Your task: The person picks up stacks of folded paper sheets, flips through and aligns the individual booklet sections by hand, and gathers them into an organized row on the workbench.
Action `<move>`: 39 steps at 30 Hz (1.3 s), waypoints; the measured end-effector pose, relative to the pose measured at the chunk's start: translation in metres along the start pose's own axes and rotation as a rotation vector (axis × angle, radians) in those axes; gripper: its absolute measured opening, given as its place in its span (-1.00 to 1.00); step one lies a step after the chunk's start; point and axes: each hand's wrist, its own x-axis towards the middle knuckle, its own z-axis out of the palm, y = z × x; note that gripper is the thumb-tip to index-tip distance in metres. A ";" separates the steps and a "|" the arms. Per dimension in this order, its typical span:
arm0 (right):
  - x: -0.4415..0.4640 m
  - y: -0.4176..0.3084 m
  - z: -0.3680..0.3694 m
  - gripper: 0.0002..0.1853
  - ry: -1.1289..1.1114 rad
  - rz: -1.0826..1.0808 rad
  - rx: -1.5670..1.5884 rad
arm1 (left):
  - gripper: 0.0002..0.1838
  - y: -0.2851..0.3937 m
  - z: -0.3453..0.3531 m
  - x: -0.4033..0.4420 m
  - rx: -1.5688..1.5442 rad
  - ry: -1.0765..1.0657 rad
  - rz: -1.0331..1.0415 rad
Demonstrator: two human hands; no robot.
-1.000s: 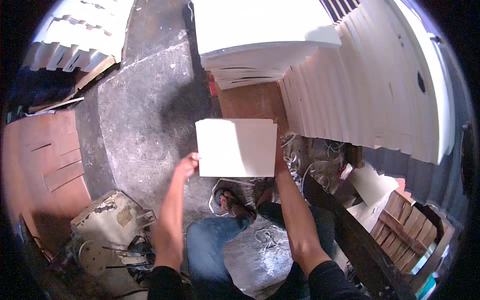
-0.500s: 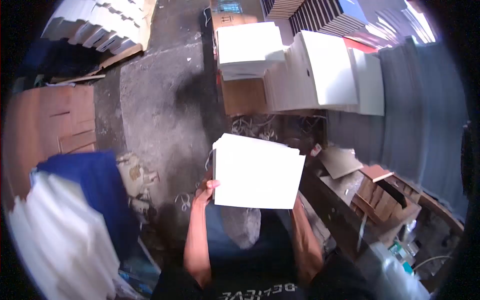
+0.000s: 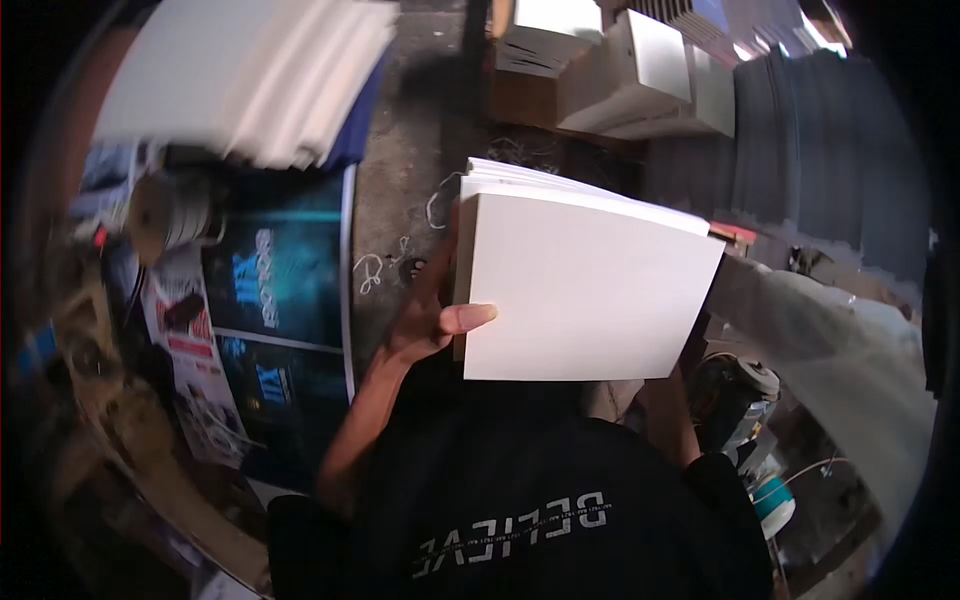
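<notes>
A white stack of sheets or boards [image 3: 595, 290] is held up in front of my chest, slightly tilted, its layered edges showing along the top. My left hand [image 3: 445, 315] grips its left edge, thumb lying on the front face and fingers behind. On the right side my forearm reaches up to the stack's lower right corner, but the right hand is hidden behind it. Below the stack is my black shirt [image 3: 510, 530] with printed lettering.
Pale stacks [image 3: 250, 80] lie at upper left above dark blue printed sheets [image 3: 280, 270]. Further white stacks [image 3: 650, 70] stand at upper right, beside tall grey stacks [image 3: 800, 140]. A teal-and-white roll [image 3: 773, 505] is at lower right. Thin strips lie on the floor [image 3: 400, 170].
The view has swung, bringing the printed sheets into sight at left. The white stack is now nearer the camera, higher against my chest. My left thumb has come onto its front face.
</notes>
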 end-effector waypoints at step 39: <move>0.070 -0.090 0.378 -0.22 -1.047 0.258 0.318 | -0.53 -0.120 -0.185 -0.235 -0.311 1.039 0.428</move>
